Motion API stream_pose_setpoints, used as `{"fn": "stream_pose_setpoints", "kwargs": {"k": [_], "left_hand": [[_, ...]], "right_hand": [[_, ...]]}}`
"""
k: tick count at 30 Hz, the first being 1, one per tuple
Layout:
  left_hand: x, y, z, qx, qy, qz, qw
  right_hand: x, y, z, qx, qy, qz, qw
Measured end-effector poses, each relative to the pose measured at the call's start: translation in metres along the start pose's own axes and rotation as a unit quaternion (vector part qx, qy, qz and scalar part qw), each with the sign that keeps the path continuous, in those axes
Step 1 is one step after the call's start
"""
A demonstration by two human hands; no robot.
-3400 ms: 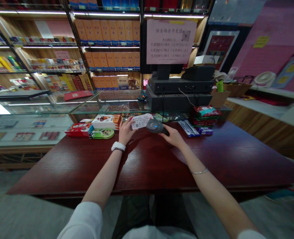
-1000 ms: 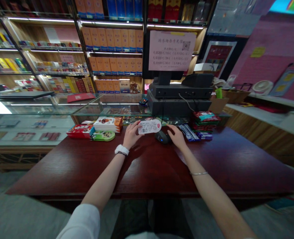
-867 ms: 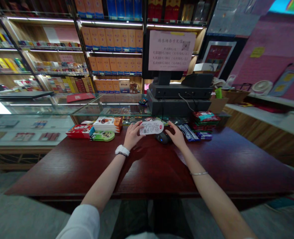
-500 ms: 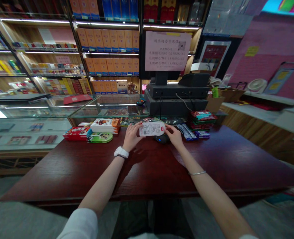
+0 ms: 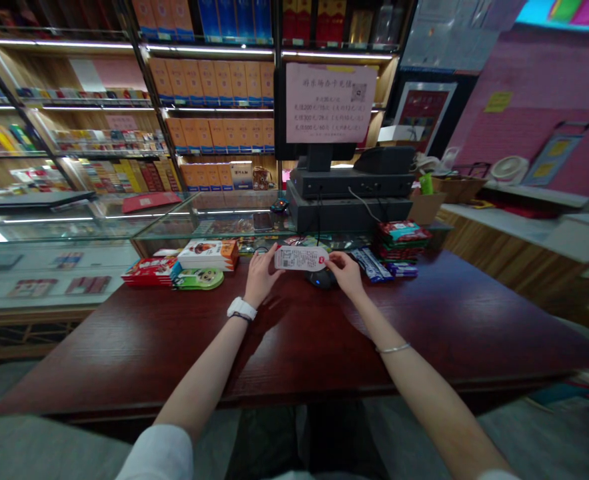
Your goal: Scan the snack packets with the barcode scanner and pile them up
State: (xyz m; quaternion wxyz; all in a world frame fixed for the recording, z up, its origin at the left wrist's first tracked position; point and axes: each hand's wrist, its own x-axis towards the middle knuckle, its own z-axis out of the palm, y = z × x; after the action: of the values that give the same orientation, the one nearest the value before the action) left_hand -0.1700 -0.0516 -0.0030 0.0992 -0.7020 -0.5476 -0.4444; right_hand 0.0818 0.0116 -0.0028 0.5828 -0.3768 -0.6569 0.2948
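A flat white snack packet with printed text and a red mark is held level above the dark red table. My left hand pinches its left end and my right hand pinches its right end. Under the packet, on the table, lies a dark barcode scanner with a blue light, close to my right hand. A white watch sits on my left wrist and a thin bracelet on my right wrist.
Snack packets lie left of my hands: red packs, a green one, an orange-white box. More stacked packets and blue bars sit at right. A black till with a paper sign stands behind, by a glass counter and stocked shelves.
My right hand set the scanner down on the table and moved up to grip the packet's right end. The left hand kept hold of the packet and turned it level.
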Motion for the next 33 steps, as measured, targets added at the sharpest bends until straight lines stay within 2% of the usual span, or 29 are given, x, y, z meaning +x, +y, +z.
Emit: {"fn": "stream_pose_setpoints", "kwargs": {"k": [5, 10, 13, 18, 23, 29, 33], "left_hand": [[0.001, 0.001, 0.001, -0.058, 0.002, -0.024, 0.998], [0.002, 0.005, -0.004, -0.080, 0.037, -0.033, 0.996], [0.003, 0.007, -0.010, -0.065, 0.049, -0.011, 0.997], [0.004, 0.010, -0.016, -0.021, 0.062, 0.025, 0.998], [0.002, 0.008, -0.016, 0.009, 0.062, 0.036, 0.997], [0.000, 0.010, -0.016, 0.064, 0.052, 0.036, 0.996], [-0.002, 0.010, -0.012, 0.040, 0.046, 0.032, 0.998]], "right_hand": [[-0.002, -0.001, 0.000, 0.005, 0.031, -0.010, 0.999], [-0.003, 0.000, 0.001, -0.010, 0.049, -0.013, 0.999], [-0.003, 0.000, 0.000, -0.036, 0.052, -0.033, 0.998], [-0.005, -0.006, -0.004, -0.126, 0.063, -0.113, 0.984], [-0.009, -0.012, -0.003, -0.163, 0.047, -0.114, 0.979], [-0.011, -0.013, 0.001, -0.171, 0.066, -0.109, 0.977], [-0.012, -0.015, 0.002, -0.183, 0.065, -0.114, 0.974]]}}
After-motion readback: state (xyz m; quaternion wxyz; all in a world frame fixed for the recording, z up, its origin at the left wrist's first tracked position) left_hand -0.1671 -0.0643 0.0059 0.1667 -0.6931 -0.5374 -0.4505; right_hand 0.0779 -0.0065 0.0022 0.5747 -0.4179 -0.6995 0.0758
